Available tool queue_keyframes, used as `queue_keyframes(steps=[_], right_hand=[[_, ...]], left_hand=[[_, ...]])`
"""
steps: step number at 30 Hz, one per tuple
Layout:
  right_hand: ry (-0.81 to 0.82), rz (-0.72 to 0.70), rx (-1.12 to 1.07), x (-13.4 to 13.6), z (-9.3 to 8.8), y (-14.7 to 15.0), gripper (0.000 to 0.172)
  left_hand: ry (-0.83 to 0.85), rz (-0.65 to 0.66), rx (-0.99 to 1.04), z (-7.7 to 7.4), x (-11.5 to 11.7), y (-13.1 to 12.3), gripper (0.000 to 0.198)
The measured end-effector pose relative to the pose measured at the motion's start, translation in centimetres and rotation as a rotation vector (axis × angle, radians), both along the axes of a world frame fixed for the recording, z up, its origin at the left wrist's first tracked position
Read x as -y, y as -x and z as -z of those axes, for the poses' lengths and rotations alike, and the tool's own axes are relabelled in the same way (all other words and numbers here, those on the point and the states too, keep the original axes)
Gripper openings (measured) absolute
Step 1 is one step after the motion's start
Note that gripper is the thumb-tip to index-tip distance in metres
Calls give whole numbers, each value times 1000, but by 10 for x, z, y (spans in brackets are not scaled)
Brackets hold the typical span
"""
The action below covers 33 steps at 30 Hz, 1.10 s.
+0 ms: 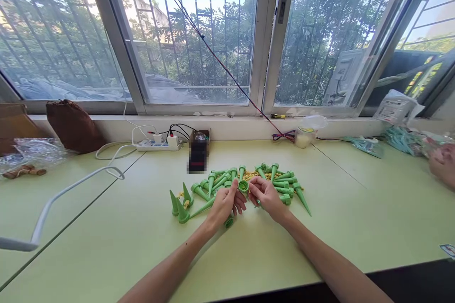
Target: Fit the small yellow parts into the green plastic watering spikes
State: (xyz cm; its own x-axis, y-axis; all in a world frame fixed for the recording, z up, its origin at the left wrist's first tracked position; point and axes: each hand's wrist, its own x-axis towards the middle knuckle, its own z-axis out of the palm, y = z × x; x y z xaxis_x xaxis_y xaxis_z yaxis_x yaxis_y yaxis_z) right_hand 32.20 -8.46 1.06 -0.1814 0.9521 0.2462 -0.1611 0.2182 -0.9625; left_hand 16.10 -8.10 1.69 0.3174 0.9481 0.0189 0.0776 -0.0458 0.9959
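Observation:
Between my hands a green cone-shaped piece (243,186) shows its round, open end to the camera. My left hand (224,204) grips it with the thumb at its left side. At its right side are the pinched fingers of my right hand (266,195); whatever they hold is too small to tell. Many green spikes with ribbed caps lie heaped around the hands, one at the right (302,199). Small yellow pieces (251,175) lie among them. Three green cones (183,213) stand point up at the left. Another round green end (229,221) shows under my left wrist.
Behind the heap is a small box with a blurred dark front (198,154). A power strip (158,145), brown bag (73,125) and white metal rod (53,203) are at the left. A jar (304,137) stands behind. Another person's hand (442,161) is at the far right.

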Motion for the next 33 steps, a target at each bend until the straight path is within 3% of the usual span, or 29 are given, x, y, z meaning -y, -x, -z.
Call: queue_keyframes(steps=[9,15,28,33], right_hand=[[-31,-11,37,2,-3,-3,41],[-12,-3,60,1,-2,-5,41],[3,14,79,0,-1,-5,41],[-1,11,89,0,-1,-5,42]], left_hand=[[-24,112,7,-8,2,8,69],[-93,165,7,-17,7,11,48],[-279,164,-108,-9,4,12,30],[-318,159,-119,-8,5,11,33]])
